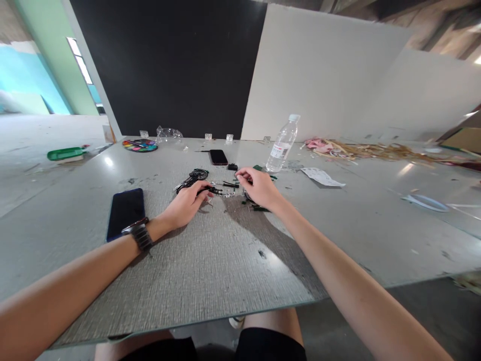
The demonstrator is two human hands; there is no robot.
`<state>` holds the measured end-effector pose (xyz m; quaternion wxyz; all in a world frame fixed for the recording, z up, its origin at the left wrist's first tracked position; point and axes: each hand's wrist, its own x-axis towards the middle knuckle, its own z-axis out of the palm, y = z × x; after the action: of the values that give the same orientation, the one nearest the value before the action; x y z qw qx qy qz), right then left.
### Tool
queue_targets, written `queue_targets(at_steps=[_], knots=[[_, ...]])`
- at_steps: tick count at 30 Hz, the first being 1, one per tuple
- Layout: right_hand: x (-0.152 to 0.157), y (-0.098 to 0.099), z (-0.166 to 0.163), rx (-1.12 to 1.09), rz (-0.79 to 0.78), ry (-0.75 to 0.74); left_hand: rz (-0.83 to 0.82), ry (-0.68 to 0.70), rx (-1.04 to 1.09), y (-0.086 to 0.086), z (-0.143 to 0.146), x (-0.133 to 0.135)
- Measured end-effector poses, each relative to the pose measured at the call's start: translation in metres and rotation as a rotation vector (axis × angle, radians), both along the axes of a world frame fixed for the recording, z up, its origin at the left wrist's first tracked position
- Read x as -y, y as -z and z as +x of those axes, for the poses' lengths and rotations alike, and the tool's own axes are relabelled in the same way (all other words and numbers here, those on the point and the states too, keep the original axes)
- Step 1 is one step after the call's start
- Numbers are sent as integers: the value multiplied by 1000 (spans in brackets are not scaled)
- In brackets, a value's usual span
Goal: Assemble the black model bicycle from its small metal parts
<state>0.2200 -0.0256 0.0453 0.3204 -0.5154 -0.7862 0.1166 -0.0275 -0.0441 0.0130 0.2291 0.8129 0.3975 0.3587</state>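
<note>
My left hand [190, 203] rests on the table, fingers curled round a small dark part whose shape I cannot make out. Just beyond it lies a black model with a spoked wheel [199, 174]. My right hand [259, 186] hovers over the loose parts with thumb and forefinger pinched together; whatever is between them is hidden or too small to see. Between the hands lie thin dark green and black strips [230, 184] and small clear pieces [226, 194]. More dark parts [259, 207] are partly covered beneath my right hand.
A phone [126, 210] lies left of my left wrist, and another phone [218, 157] lies behind the parts. Near a small black block [233, 167] stands a water bottle [282, 144]. Farther right are a paper sheet [322, 177] and tangled strips [353, 150]. A paint palette [140, 145] sits back left.
</note>
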Motion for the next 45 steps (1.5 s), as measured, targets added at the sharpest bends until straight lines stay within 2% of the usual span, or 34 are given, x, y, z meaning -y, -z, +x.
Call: queue_targets(at_steps=[9, 15, 20, 22, 35, 45], knots=[[-12, 5, 26, 69, -41, 46, 14, -18, 5, -4, -1, 0], [3, 0, 0, 43, -2, -162, -10, 5, 24, -1, -1, -2], [14, 8, -33, -38, 99, -342, -3, 45, 12, 2, -2, -4], [15, 12, -38, -74, 132, -366, 2, 54, 2, 1, -2, -4], [21, 12, -43, -136, 51, -373, -32, 109, -52, -2, -3, 0], [21, 13, -43, -213, -15, -349, -63, 115, 14, 0, -2, 1]])
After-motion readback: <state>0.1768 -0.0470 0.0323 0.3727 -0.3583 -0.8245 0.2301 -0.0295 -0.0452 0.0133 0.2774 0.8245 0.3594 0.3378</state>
